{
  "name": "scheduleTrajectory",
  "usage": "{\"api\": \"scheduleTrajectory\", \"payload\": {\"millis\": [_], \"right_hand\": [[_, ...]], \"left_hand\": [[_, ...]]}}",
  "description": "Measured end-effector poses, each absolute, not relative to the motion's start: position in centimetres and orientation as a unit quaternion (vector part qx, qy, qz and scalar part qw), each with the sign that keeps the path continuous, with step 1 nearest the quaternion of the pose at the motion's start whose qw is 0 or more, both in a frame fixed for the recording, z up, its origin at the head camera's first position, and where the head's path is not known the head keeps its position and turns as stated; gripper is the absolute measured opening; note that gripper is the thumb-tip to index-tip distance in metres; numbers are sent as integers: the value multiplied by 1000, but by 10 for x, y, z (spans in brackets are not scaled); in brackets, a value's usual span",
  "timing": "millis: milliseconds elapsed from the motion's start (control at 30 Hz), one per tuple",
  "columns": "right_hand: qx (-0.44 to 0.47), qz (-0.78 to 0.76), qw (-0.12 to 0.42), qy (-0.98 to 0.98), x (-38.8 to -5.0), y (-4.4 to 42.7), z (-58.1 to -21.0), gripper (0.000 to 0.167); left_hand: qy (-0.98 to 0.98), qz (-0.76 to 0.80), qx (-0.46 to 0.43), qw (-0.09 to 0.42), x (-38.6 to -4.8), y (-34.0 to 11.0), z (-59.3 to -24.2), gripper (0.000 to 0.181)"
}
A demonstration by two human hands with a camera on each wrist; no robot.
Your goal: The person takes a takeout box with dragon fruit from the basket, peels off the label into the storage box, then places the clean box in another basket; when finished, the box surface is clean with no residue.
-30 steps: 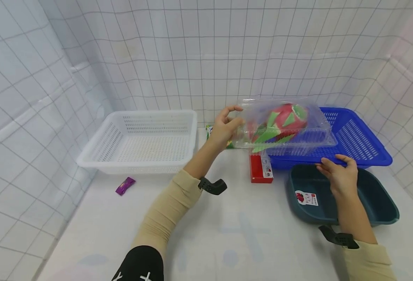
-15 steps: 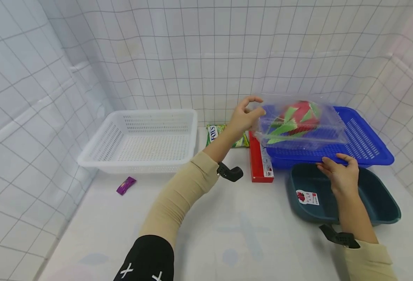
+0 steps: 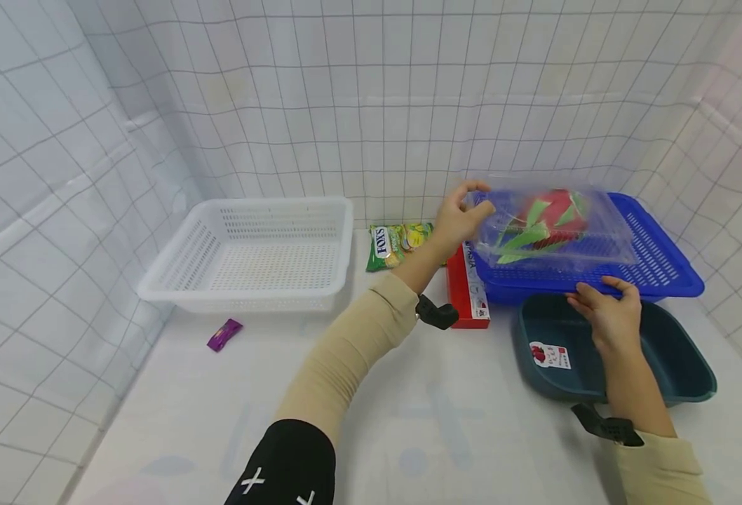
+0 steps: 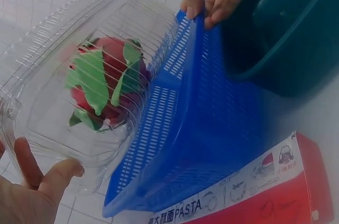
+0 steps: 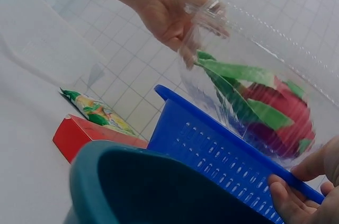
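My left hand (image 3: 461, 219) grips the left end of a clear plastic clamshell box (image 4: 47, 123), its thumb and fingers at the box's edge. Inside lies a red dragon fruit (image 3: 557, 214) with green leaf-like scales. The box hangs tilted above the blue slotted basket (image 3: 661, 263); whether its underside touches the basket is unclear. My right hand (image 3: 614, 315) pinches the near rim of that basket between thumb and fingers, as the right wrist view shows. Below my right wrist stands a dark green basin (image 3: 674, 358) with a strawberry label (image 3: 550, 355) on it.
A red pasta box (image 3: 468, 294) lies against the basket's left side. Behind my left forearm is a green Fox's candy bag (image 3: 386, 245). At the left stands a white slotted basket (image 3: 264, 245), with a small purple wrapped sweet (image 3: 224, 334) in front. Gridded white sheeting backs the table.
My left hand has carried the clear box with the dragon fruit to the right, further over the blue basket. The candy bag and pasta box show more. My right hand stays on the rim.
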State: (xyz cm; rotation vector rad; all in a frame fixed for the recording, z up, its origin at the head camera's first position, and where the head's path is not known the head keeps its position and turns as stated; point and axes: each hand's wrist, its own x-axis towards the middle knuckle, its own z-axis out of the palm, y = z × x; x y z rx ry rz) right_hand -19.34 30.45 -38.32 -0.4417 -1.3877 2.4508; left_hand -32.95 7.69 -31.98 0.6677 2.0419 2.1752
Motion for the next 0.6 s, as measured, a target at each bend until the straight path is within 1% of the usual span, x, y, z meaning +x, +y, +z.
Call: {"api": "scheduleTrajectory", "payload": {"millis": [100, 200, 367, 600], "right_hand": [[-155, 850, 148, -481, -194, 303, -383, 46], [-152, 850, 152, -481, -195, 304, -383, 47], [-148, 853, 154, -476, -195, 303, -382, 47], [-155, 846, 154, -485, -196, 302, -384, 46]], "left_hand": [[685, 694, 219, 40, -327, 85, -319, 35], [712, 668, 212, 27, -324, 95, -316, 37], [738, 644, 201, 3, -321, 110, -317, 34], [773, 612, 168, -23, -322, 128, -330, 31]]}}
